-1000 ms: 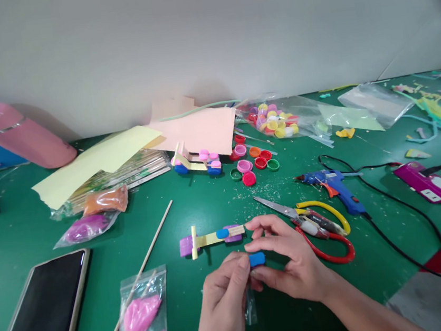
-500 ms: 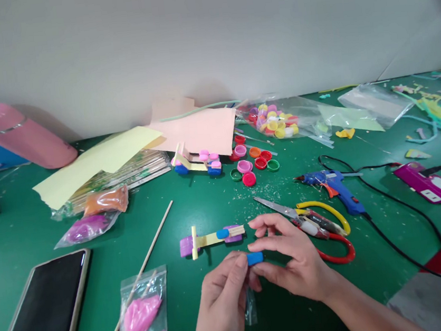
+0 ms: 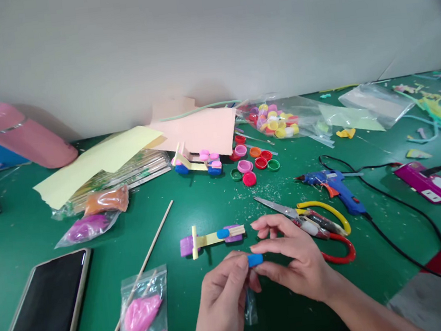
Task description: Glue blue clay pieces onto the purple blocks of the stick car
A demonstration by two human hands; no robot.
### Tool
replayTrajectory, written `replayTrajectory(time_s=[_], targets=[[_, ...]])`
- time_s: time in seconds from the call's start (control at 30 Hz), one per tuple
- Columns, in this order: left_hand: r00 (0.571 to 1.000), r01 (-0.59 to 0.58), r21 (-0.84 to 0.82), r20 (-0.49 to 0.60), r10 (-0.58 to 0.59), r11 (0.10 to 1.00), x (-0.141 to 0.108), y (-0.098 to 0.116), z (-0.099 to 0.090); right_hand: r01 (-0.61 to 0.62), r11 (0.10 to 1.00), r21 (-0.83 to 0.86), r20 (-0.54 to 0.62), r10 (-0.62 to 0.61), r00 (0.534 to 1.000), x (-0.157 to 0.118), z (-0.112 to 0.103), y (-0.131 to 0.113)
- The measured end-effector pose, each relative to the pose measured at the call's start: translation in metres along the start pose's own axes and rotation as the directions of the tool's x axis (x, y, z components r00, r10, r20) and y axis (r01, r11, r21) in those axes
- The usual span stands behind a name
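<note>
Between the fingertips of my left hand (image 3: 227, 297), pinched by the thumb and index finger, is a small block of blue clay (image 3: 255, 260). My right hand (image 3: 290, 256) has its thumb and index finger around the block's right end, while its other fingers are spread and curved above. Just beyond my hands lies a little model vehicle (image 3: 208, 239) with purple clay wheels, a pale yellow strip and crossbar, short sticks and a blue clay piece. Under my left hand, part of a clear bag (image 3: 250, 308) shows.
Scissors (image 3: 285, 208), a blue glue gun (image 3: 332, 187) and its cord lie right. A second model (image 3: 198, 160), bottle caps (image 3: 249, 178) and a bag of caps (image 3: 275, 122) stand behind. A bag of pink clay (image 3: 142, 315), a wooden stick (image 3: 153, 245) and a phone (image 3: 42, 318) are left.
Almost nothing differs. My right hand's fingers have shifted very slightly to the right; the blue clay stays at my fingertips.
</note>
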State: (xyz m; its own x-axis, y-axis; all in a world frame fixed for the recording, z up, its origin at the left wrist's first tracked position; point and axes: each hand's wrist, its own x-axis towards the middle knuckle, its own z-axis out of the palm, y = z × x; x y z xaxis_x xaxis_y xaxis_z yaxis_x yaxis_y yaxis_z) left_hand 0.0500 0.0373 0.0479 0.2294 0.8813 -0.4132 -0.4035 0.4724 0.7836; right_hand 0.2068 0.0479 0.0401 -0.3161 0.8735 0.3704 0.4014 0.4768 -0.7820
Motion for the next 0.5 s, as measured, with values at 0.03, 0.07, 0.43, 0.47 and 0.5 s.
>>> replayTrajectory(time_s=[0.03, 0.07, 0.43, 0.47, 0.5], targets=[[1.0, -0.004, 0.009, 0.003, 0.003, 1.0, -0.0001, -0.0003, 0.0, 0.001, 1.0, 0.0, 0.0, -0.001, 1.0, 0.0, 0.0, 0.0001], [1.0, -0.007, 0.017, 0.004, 0.007, 1.0, -0.0003, -0.0005, 0.0002, 0.0, 1.0, -0.001, 0.001, 0.0, 1.0, 0.0001, -0.0001, 0.0001], [0.999, -0.039, 0.096, 0.024, 0.037, 0.995, 0.0016, -0.0044, -0.0027, -0.007, 1.0, 0.003, 0.013, 0.007, 1.0, 0.0017, -0.0003, -0.0026], [0.998, -0.046, 0.117, 0.035, 0.042, 0.992, 0.0017, -0.0055, -0.0041, -0.007, 1.0, -0.004, 0.023, 0.007, 1.0, 0.0023, -0.0005, -0.0029], [0.998, -0.053, 0.14, 0.046, 0.047, 0.989, 0.0017, -0.0063, -0.0055, -0.004, 1.0, -0.014, 0.034, 0.004, 0.999, 0.003, -0.0008, -0.0031]])
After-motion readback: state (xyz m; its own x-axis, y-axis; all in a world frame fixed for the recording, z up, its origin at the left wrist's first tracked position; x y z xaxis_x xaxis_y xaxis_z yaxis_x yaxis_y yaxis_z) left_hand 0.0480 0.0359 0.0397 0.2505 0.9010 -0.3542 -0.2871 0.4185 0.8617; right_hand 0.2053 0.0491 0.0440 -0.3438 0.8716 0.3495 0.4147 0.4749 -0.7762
